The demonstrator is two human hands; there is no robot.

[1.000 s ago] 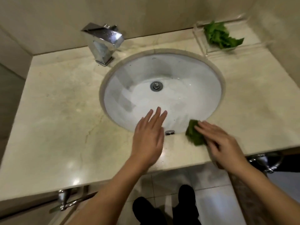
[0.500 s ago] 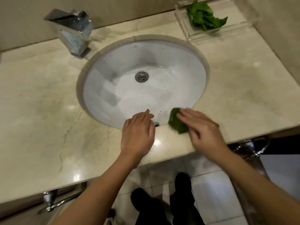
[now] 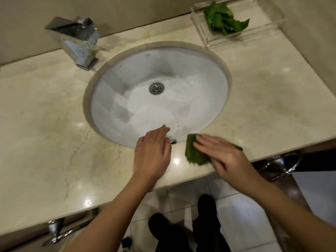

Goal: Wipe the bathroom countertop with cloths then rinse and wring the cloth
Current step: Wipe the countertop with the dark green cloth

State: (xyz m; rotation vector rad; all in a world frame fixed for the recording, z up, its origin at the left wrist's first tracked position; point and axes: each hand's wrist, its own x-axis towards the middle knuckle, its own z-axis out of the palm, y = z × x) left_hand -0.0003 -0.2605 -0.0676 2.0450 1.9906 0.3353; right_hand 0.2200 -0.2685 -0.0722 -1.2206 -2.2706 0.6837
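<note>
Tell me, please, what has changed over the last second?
The left hand drew back slightly from over the basin, its fingers bending. The right hand still presses the green cloth on the countertop; the spare cloth in the tray is unmoved.

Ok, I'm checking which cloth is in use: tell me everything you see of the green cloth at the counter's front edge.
The green cloth is a dark, soft-looking rag, bunched rather than spread. It lies on the front strip of the beige stone countertop, by the near rim of the sink. The right hand presses on it with straight fingers and hides much of it; its left part and a small corner past the hand show. Nothing else touches it.
</note>
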